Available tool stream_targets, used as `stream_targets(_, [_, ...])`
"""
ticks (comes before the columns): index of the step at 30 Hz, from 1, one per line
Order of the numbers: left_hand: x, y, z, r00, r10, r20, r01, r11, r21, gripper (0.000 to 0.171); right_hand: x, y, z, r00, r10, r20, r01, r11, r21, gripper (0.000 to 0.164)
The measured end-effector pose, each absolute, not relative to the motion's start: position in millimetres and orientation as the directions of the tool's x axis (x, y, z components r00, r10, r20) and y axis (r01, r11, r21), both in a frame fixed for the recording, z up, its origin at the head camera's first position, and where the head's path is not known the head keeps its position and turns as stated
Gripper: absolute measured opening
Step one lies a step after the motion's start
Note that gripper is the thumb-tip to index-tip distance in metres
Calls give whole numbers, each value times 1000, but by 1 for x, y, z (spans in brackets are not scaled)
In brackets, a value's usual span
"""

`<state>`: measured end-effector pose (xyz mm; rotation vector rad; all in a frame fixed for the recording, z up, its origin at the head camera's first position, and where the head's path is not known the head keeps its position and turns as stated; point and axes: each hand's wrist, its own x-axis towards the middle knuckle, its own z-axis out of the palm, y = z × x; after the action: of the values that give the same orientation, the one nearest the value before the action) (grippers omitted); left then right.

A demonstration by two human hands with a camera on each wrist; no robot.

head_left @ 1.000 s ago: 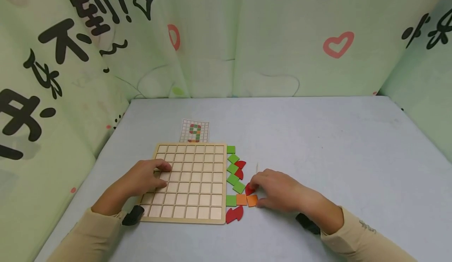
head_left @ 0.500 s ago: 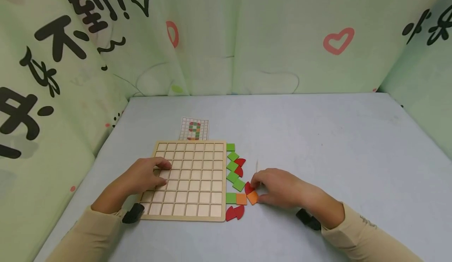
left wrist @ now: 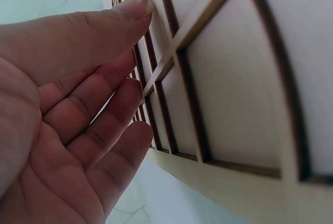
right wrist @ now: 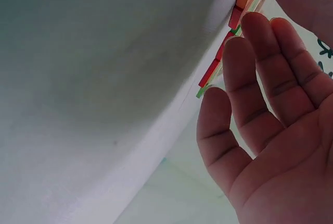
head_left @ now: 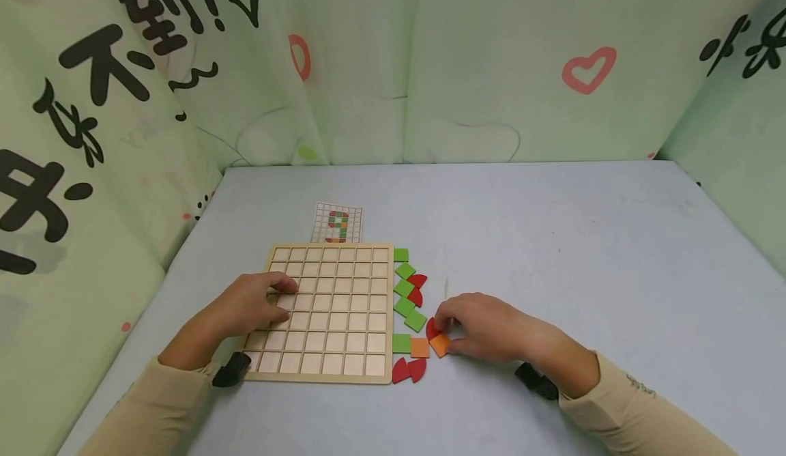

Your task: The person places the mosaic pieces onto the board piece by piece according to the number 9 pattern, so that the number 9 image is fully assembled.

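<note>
My left hand [head_left: 248, 306] rests on the left part of a wooden grid board [head_left: 331, 378], thumb and fingers spread apart over its cells. In the left wrist view nothing lies between that thumb and the loosely bent fingers. To the right of the board, my right hand [head_left: 491, 326] touches an orange square tile [head_left: 439, 345] with the thumb, while its fingertips lie by a red quarter-round tile [head_left: 432, 328]. The right wrist view shows its fingers [right wrist: 244, 73] mostly straight; the thumb's contact is partly cut off.
Several green square tiles [head_left: 404, 306] run along the board's right edge, with red quarter-round tiles [head_left: 417, 281] among them. Another orange tile [head_left: 420, 348] and a pair of red tiles [head_left: 417, 370] lie near the lower corner. A small pattern card [head_left: 337, 223] lies behind the board.
The orange tile under the right thumb has turned and now meets the red quarter-round tile. The lower red pair has shifted slightly. My left hand stays in place.
</note>
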<state>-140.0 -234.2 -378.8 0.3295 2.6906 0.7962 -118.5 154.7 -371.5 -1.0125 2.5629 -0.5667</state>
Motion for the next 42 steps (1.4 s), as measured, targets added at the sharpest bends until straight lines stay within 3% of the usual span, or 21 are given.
stream_targets(21, [-139,-233,-377,-925,303,-228,133,822,555,38,-120,156,-372,-692,-700,-175,-593,690,-415,43])
stream_targets(33, [-139,-233,-378,-925,295,-240,119,823,555,37,-120,158,-372,-668,-737,-101,-610,621,-493,27])
stream_targets(42, [-137,-232,-376,-924,303,-234,128,821,556,38,-120,157,-371,-677,-719,-154,-555,637,-534,27])
